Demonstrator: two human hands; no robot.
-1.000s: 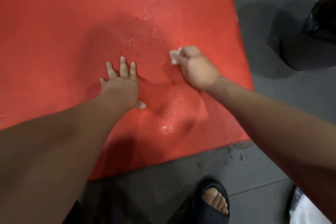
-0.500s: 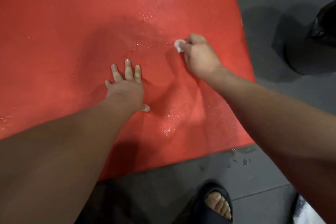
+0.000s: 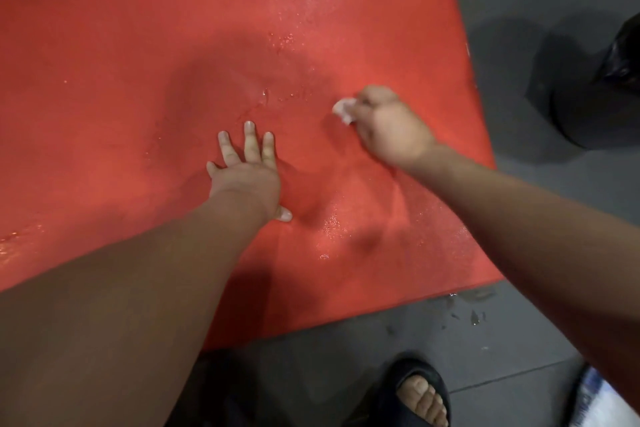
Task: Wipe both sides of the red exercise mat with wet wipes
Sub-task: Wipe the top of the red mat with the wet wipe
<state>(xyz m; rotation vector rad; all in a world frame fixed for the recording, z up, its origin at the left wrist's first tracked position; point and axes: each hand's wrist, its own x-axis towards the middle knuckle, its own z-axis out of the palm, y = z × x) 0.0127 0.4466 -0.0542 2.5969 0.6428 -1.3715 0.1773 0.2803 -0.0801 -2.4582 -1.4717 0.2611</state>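
the flat red foam exercise mat (image 3: 138, 80) lies spread on the dark grey floor (image 3: 346, 357), its near right corner close to a foot in a black open-toed slipper (image 3: 420, 392); the left hand (image 3: 247, 180) is pressed flat on the mat with fingers spread and nothing in it, bracing the sheet; the right hand (image 3: 391, 128) is clenched around a small crumpled white wet wipe (image 3: 344, 109), only a wad of which pokes out past the knuckles, touching the mat.

over the last second the wipe-holding hand went away from the body toward the far right part of the mat, then came back nearer and slightly left, so this reads as a back-and-forth scrub stroke (the left hand has barely shifted throughout); the mat itself has stayed where it was.

wet sheen and droplets glisten around the centre, near the right edge and at the far left edge, and a few drops sit on the floor just off the near right corner; in my judgement this upper face is well along on the right end, while the underside cannot be seen and is probably not yet done; a black bag-like shape (image 3: 620, 59) sits at the far right, too dark to identify.
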